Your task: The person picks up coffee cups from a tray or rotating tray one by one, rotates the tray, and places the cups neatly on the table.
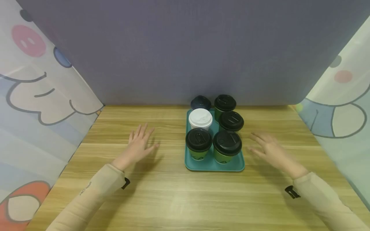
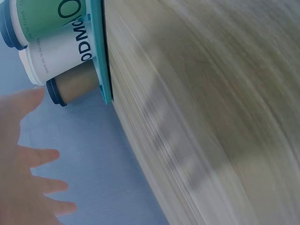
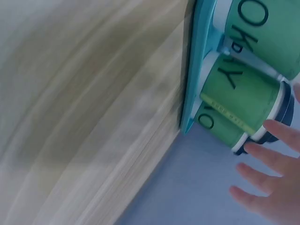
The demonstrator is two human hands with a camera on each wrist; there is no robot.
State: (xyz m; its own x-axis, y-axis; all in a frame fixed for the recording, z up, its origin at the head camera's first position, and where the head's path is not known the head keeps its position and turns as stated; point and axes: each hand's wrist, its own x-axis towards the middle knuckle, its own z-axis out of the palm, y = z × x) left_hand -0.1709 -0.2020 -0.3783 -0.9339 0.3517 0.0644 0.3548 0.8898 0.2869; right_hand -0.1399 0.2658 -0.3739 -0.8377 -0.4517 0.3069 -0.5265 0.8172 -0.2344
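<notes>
Several lidded paper coffee cups stand in two columns on a teal tray [image 1: 202, 165]. In the left column are a front green cup [image 1: 198, 155] with a black lid, a white cup [image 1: 200, 118] with a white lid, and a brown cup [image 2: 77, 83] with a dark lid at the back. The right column holds green cups with black lids, among them the front one [image 1: 226, 144] and the middle one [image 3: 241, 93]. My left hand [image 1: 136, 149] is left of the tray, fingers spread, holding nothing. To the tray's right, my right hand [image 1: 270, 150] has its fingers extended towards the cups, apart from them.
The tray lies on a wood-grain table [image 1: 173, 199]. Behind it rises a grey-blue panel [image 1: 173, 57]. Cartoon-printed curtains [image 1: 26, 96] border both sides. A black strap piece [image 1: 292, 192] hangs at the right cuff, with another [image 1: 125, 183] at the left.
</notes>
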